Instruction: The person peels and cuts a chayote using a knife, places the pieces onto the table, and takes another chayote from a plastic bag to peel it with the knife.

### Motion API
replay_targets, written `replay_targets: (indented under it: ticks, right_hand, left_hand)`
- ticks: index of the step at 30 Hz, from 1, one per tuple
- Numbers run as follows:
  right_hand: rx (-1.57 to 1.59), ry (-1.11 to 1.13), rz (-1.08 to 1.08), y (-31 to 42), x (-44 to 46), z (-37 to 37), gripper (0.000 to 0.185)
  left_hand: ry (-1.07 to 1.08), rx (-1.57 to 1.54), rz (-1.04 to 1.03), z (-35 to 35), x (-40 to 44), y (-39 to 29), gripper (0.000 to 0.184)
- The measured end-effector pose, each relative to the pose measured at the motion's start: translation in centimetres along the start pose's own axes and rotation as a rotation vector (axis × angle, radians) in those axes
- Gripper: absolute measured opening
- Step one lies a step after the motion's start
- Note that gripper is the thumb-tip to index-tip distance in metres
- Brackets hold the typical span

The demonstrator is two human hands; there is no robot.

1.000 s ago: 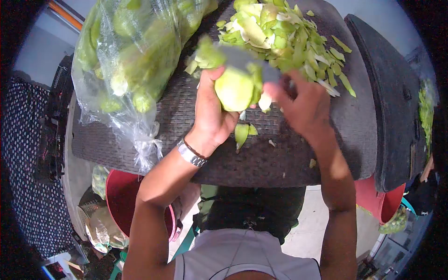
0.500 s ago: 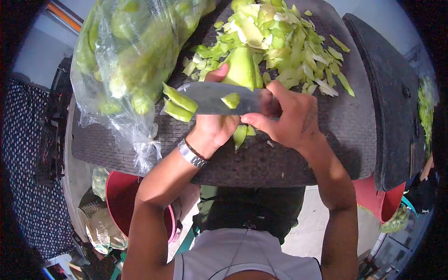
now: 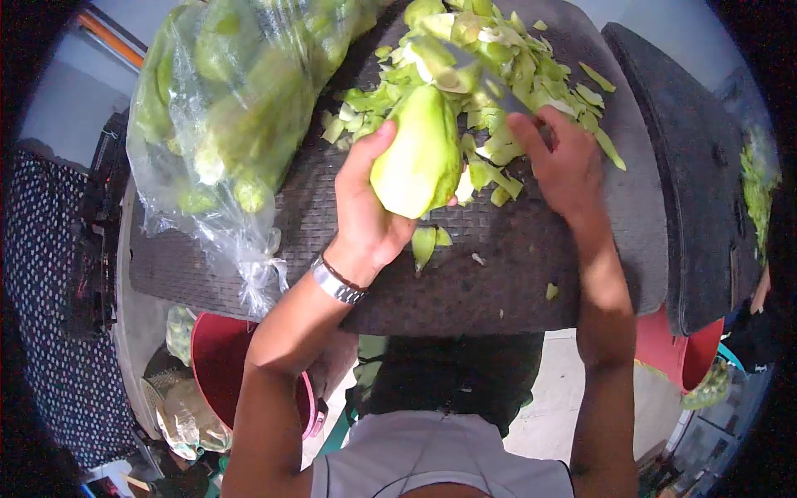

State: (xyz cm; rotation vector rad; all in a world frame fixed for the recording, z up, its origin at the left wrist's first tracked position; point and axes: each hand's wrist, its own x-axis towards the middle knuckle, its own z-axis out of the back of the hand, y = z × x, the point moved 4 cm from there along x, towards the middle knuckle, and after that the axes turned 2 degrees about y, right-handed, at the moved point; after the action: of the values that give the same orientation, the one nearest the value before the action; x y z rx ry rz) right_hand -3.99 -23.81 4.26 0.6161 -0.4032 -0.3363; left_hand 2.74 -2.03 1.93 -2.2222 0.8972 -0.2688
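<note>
A pale green, mostly peeled fruit point(image 3: 418, 153) rests in my left hand point(image 3: 367, 199), whose fingers wrap round its lower left side. My right hand point(image 3: 564, 158) is closed on a knife point(image 3: 503, 91); its broad blade points up and left, just above and right of the fruit, and is partly blurred. The handle is mostly hidden by my fingers. Behind the blade lies a heap of green peelings point(image 3: 531, 70) on the dark woven tabletop point(image 3: 498, 274). Two small peel pieces point(image 3: 425, 242) lie below the fruit.
A clear plastic bag point(image 3: 232, 108) of green fruits, knotted at its lower end, fills the table's left part. A dark panel point(image 3: 685, 183) stands along the right. Below the table are a red bucket point(image 3: 217, 365) at left and a red container point(image 3: 693, 353) at right.
The knife has swung from in front of the fruit up and right, over the peelings, with my right hand. The cut pieces on its blade have left their earlier place. The fruit shows more fully.
</note>
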Motion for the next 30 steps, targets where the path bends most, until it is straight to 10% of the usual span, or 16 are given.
replay_targets:
  ticks: [15, 23, 30]
  right_hand:
    - [-0.001, 0.015, 0.437, 3.5, -3.0, -1.9, 0.052]
    - [-0.029, -0.093, 0.039, -2.2, 0.8, 0.5, 0.057]
    - [0.047, 0.081, 0.018, 3.2, -2.3, -0.5, 0.052]
  left_hand:
    - [0.03, -0.175, 0.133, 2.5, -0.7, 2.3, 0.058]
    - [0.216, -0.076, 0.193, -0.3, -0.6, 1.0, 0.065]
    - [-0.17, -0.035, 0.057, 1.0, 0.4, 0.3, 0.056]
